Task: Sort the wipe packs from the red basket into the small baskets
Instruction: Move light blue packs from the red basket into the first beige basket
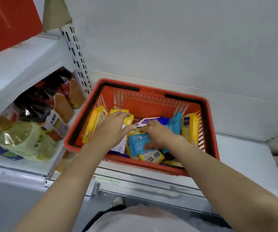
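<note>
A red basket sits on a white shelf, filled with several wipe packs in yellow, blue and dark blue. Both my hands reach into it. My right hand grips a light blue wipe pack lying over a yellow pack, thumb under its edge. My left hand rests fingers apart over the yellow packs at the basket's left side, touching them without a clear grip. More blue packs and a yellow pack stand at the right wall. No small baskets are in view.
To the left, a lower shelf holds a pale green bottle, dark bottles and orange-capped items. A perforated shelf upright stands behind the basket's left corner. The shelf's front edge runs below the basket.
</note>
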The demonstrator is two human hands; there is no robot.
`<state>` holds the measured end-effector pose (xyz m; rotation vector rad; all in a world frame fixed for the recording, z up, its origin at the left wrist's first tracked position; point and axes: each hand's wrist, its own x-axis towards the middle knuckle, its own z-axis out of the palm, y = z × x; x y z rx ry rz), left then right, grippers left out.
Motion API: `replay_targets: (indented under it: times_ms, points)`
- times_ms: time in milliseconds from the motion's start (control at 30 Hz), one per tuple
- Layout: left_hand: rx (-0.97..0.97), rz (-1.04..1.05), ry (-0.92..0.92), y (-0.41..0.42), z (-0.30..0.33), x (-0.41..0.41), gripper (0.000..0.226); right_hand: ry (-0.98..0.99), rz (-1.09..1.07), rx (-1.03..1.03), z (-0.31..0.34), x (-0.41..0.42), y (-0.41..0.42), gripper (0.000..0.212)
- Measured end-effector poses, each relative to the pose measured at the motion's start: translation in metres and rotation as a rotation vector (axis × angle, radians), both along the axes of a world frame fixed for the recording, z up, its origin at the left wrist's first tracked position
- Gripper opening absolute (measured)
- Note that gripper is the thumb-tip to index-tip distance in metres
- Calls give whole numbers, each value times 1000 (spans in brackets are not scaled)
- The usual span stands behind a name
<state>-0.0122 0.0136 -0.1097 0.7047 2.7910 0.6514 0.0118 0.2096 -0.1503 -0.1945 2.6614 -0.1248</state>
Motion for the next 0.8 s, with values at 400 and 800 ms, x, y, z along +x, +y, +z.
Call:
replay_targets:
  times_ms: [400, 800]
  points:
    - [397, -142, -225, 50, 3, -54, 34, 135, -811, -1015, 37, 17, 22, 42]
    - [826, -311, -668, 86, 2, -66, 26, -176, -1045, -1602, 43, 41, 54, 50]
